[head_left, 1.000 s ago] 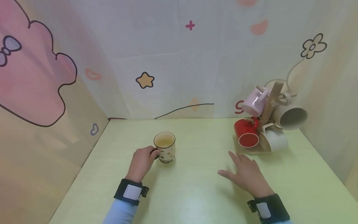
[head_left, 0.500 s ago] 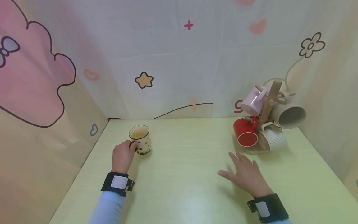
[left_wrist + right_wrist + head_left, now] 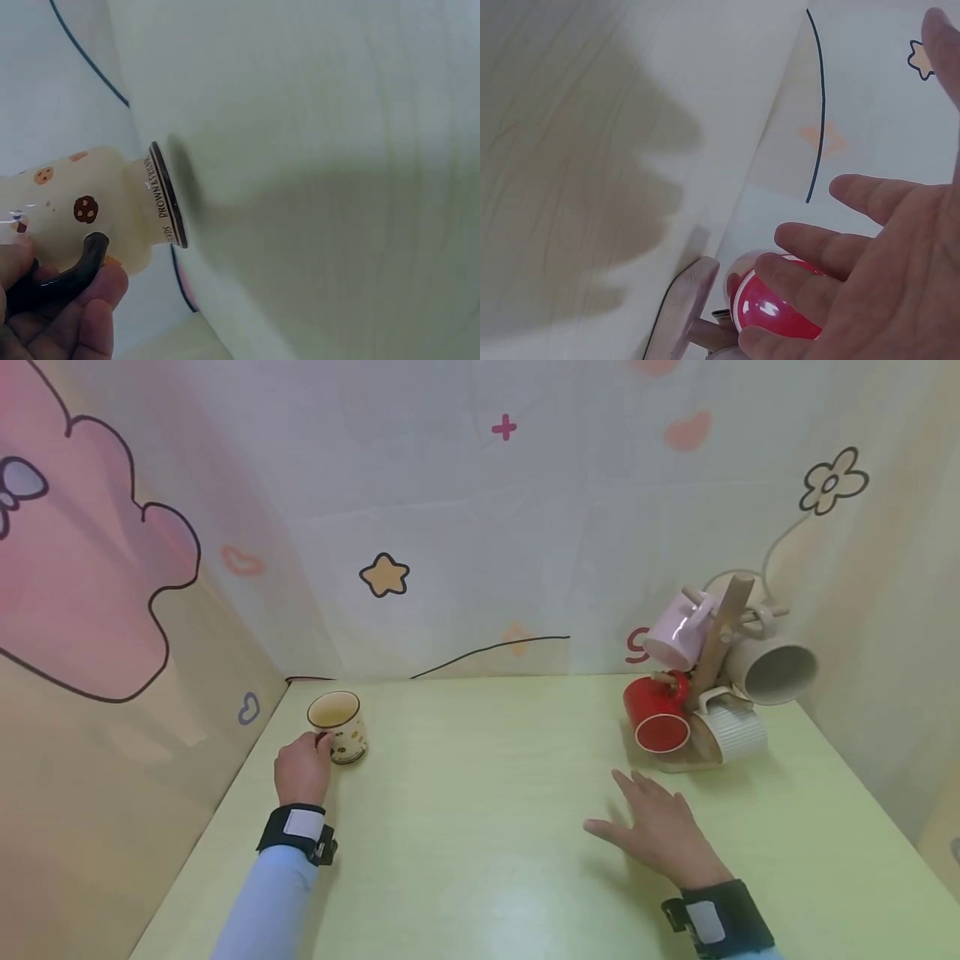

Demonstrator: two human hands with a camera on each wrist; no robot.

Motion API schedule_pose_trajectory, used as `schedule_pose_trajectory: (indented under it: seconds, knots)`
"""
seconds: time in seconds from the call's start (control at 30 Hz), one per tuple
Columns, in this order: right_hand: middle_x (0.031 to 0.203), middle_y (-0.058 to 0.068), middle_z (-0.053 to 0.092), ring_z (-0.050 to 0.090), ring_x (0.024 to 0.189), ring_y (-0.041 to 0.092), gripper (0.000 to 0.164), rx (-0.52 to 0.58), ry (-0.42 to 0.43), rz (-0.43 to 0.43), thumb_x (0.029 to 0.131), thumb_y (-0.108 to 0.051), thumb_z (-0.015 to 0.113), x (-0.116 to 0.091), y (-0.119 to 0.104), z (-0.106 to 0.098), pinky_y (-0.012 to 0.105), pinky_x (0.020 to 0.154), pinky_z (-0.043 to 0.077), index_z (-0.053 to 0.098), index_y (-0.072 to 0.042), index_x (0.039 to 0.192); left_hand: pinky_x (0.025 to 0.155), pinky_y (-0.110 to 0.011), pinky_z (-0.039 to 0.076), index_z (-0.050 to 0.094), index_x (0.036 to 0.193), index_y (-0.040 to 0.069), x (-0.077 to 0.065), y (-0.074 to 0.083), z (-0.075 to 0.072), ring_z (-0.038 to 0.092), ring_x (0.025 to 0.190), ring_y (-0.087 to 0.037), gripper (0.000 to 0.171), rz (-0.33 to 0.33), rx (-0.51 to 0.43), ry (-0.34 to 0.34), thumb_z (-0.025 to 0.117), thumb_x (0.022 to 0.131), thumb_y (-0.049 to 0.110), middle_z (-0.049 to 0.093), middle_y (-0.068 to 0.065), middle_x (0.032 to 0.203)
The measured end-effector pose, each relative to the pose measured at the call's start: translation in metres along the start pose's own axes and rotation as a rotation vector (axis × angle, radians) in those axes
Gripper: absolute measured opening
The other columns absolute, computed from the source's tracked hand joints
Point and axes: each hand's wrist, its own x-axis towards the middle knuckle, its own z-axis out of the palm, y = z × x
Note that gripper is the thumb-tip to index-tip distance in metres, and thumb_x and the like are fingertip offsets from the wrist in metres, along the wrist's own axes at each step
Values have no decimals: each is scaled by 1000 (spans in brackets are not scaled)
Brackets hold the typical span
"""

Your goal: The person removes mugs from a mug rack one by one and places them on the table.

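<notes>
Your L hand (image 3: 302, 770) has the cream mug (image 3: 348, 742) by its dark handle (image 3: 71, 279), thumb & fingers curled round it. Mug's upright, far L of the tabletop (image 3: 480, 802); can't tell if its base touches. It's got cookie prints on the side & lettering just above a dark base edge. Your R hand (image 3: 663, 831) is over the tabletop, palm down, fingers spread wide, near the wood stand (image 3: 711, 667) at far R. Stand has 4 mugs: lilac mug (image 3: 677, 633) upper L, off-white mug (image 3: 742, 653) upper R, red mug (image 3: 649, 703) lower L, ribbed white mug (image 3: 741, 732) lower R. Backdrop (image 3: 450, 535) behind w/ cartoon prints.
</notes>
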Motion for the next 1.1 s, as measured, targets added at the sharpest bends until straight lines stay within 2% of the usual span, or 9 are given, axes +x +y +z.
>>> schedule_pose_trajectory:
  seconds: [0.27, 0.6, 0.77, 1.1]
  knots:
    - [145, 36, 39, 35, 133, 53, 105, -9, -3, 8, 81, -76, 58, 1, 3, 3, 76, 101, 20, 39, 2, 148, 63, -46, 43, 65, 94, -7, 6, -12, 12, 58, 69, -36, 32, -43, 3, -25, 55, 103, 23, 65, -20, 78]
    - [145, 36, 38, 34, 133, 53, 105, -3, -9, 14, 81, -76, 58, 2, 3, 4, 76, 102, 19, 38, 2, 148, 60, -44, 41, 65, 93, -6, 4, -10, 13, 54, 65, -33, 31, -14, -26, -24, 55, 103, 22, 62, -17, 74]
    - [146, 35, 38, 35, 133, 54, 104, 7, -10, 19, 81, -74, 60, 1, 2, 4, 76, 102, 19, 39, 2, 148, 63, -48, 44, 65, 97, -7, 4, -10, 14, 58, 69, -38, 30, 12, -36, -19, 55, 103, 21, 65, -20, 79]
    - [145, 34, 41, 37, 133, 52, 103, 8, -15, 18, 81, -74, 60, 1, 2, 7, 75, 103, 20, 40, 2, 148, 68, -51, 46, 63, 111, -9, 3, -8, 11, 60, 76, -39, 34, -36, -18, -95, 50, 105, 21, 67, -25, 93]
